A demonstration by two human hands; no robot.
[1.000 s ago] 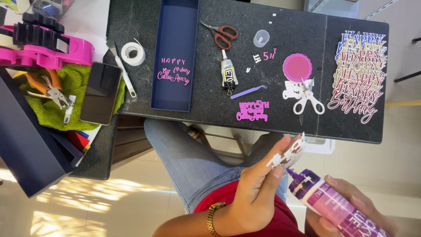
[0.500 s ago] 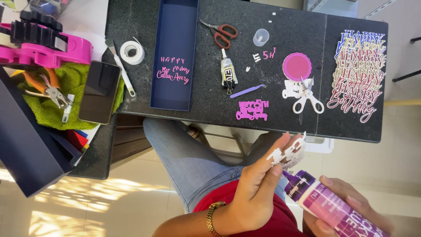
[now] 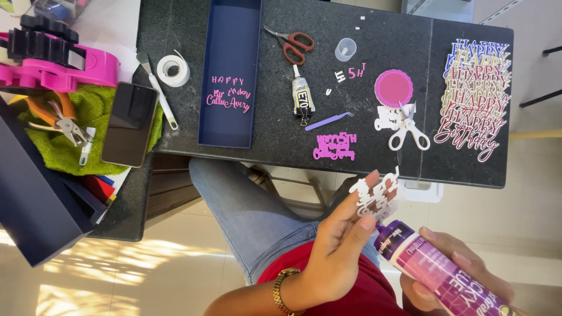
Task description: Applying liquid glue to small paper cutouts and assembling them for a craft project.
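My left hand [image 3: 336, 251], with a gold bracelet on its wrist, pinches a white paper lettering cutout [image 3: 374, 196] between thumb and fingers, above my lap. My right hand [image 3: 468, 272] grips a purple glue bottle [image 3: 430, 266] at the lower right. The bottle's dark purple cap end points up-left and sits just under the cutout, close to my left thumb. Whether the tip touches the paper is unclear.
A black table [image 3: 281, 35] holds a navy tray [image 3: 229, 35] with pink lettering, red-handled scissors [image 3: 293, 45], a small glue tube [image 3: 302, 99], white scissors [image 3: 408, 131], a pink disc [image 3: 393, 88], a stack of paper lettering cutouts [image 3: 474, 93], a tape roll [image 3: 173, 69] and a phone [image 3: 130, 123].
The cutout and my left hand rose slightly. The glue bottle slid a little up-left, closer under the cutout.
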